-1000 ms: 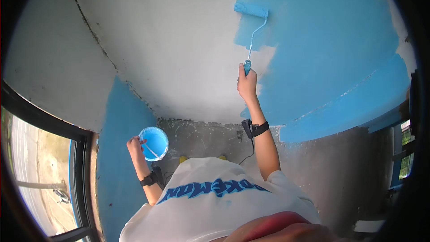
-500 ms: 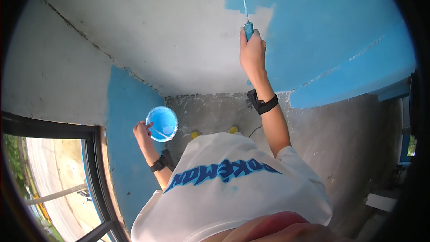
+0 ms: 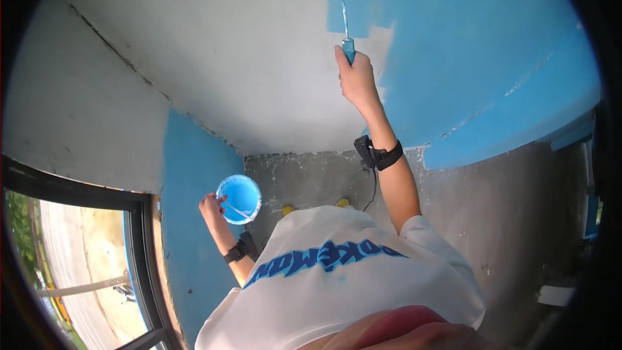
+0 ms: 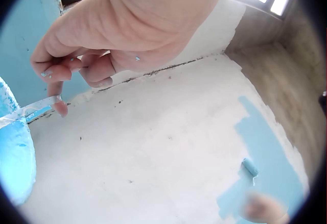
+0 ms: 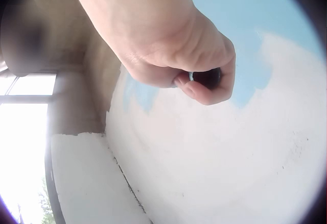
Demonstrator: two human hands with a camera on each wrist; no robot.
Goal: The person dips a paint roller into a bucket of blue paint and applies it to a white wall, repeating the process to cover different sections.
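Observation:
My right hand (image 3: 357, 81) grips the handle of a paint roller (image 3: 348, 50), arm stretched toward the wall. In the head view the top edge cuts off most of the roller's sleeve; the left wrist view shows the blue sleeve (image 4: 250, 168) against the wall at the border of the painted part. Curled fingers wrap the handle's dark end (image 5: 208, 77) in the right wrist view. Low on the left, my left hand (image 3: 211, 207) holds a bucket (image 3: 258, 210) of light blue paint by its whitish bail handle (image 4: 38, 106), hooked over the fingers, which carry paint specks.
The wall is blue (image 3: 453, 58) on the right and bare white (image 3: 246, 58) toward the left. A dark-framed window (image 3: 146, 253) stands at the lower left, close to the left arm. Below lies a paint-spattered grey floor (image 3: 304, 175). A black cable (image 3: 374, 191) hangs from the right wrist.
The head view has tilted down, so the roller's sleeve now sits at the top edge instead of fully in sight. Since half a second ago, the roller has shifted slightly left. Both hands keep their holds.

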